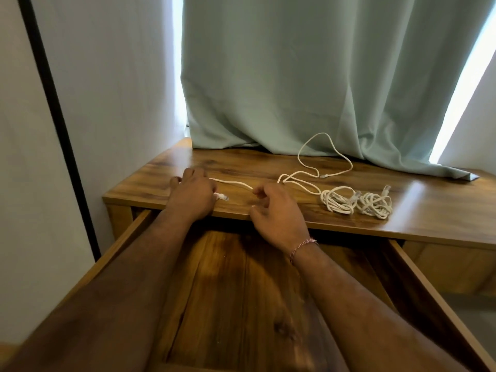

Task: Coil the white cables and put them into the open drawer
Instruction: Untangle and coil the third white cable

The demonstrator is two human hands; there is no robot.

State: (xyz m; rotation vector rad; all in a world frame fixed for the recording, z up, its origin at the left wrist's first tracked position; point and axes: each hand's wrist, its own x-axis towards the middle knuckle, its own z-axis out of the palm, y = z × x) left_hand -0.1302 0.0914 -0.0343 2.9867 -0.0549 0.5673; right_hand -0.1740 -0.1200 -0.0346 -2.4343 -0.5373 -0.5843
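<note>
Fingers of my left hand (192, 196) hold the loose white cable (308, 181) near its plug by the desk (166, 167) front edge; right hand (276, 210) pinches it mid-run | two coiled bundles (357, 201) sit rightward | light, floppy, springy: gather loops near plug | drawer (214, 291) open below

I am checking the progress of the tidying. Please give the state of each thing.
Drawer: open, no cables inside.
Loose cable: uncoiled on the top.
Two cable bundles: coiled, on the top.
Left hand: holds the cable's end.
Right hand: pinches the cable.
</note>
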